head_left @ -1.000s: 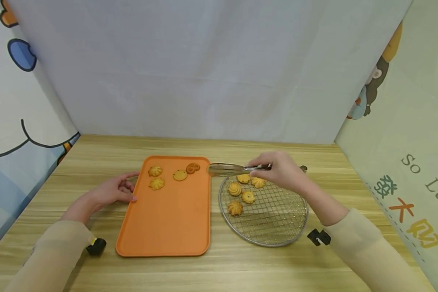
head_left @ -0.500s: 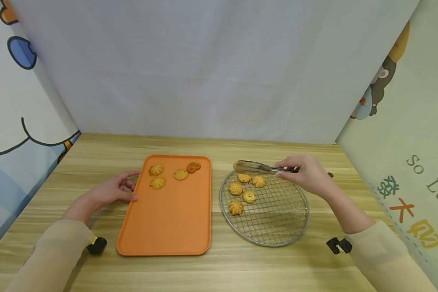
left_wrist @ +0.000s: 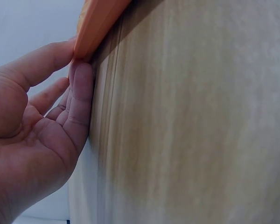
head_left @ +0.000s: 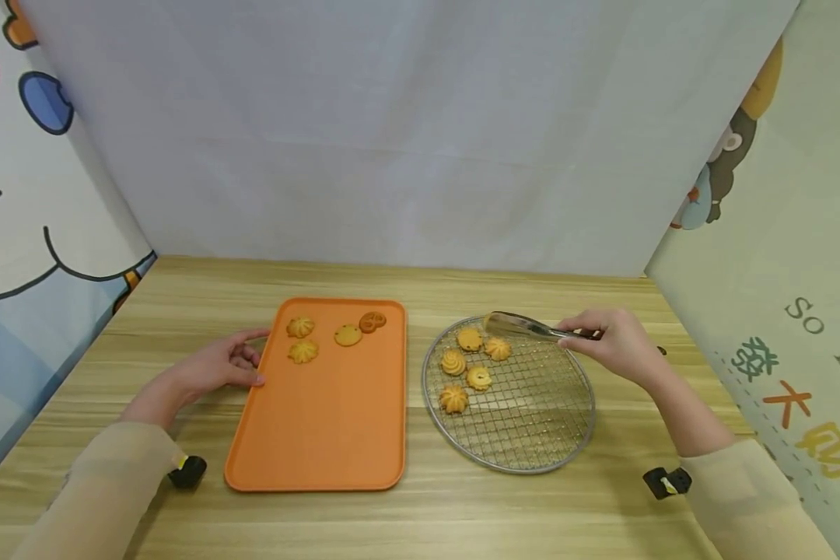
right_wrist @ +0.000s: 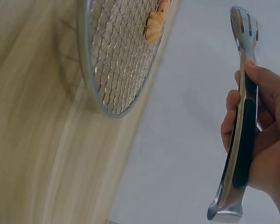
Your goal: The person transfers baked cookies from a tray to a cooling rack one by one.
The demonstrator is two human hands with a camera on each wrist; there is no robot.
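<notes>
My left hand [head_left: 217, 365] pinches the left rim of an orange tray [head_left: 322, 435]; in the left wrist view its fingertips meet at the tray's edge. Near the tray's far end lie two ridged cookies, a pale round cookie [head_left: 348, 335] and a browner pretzel-shaped cookie [head_left: 372, 322]. My right hand [head_left: 612, 342] grips metal tongs [head_left: 521, 325] by their dark handle. Pointing left, the tongs hang over the back of the round wire cooling rack [head_left: 532, 470], above a ridged cookie [head_left: 498, 348]. A yellowish edge shows at their tips; I cannot tell whether they hold a cookie.
Several cookies lie on the rack's left part, among them a swirl cookie [head_left: 453, 362] and a ring-shaped cookie [head_left: 479, 378]. Tray and rack stand side by side on a wood-grain table [head_left: 434, 513]. Behind rises a white cloth [head_left: 392, 155], with printed panels at both sides.
My right hand has moved right and nearer with the tongs, from the gap between tray and rack to over the rack's back. My left hand has stayed at the tray's rim.
</notes>
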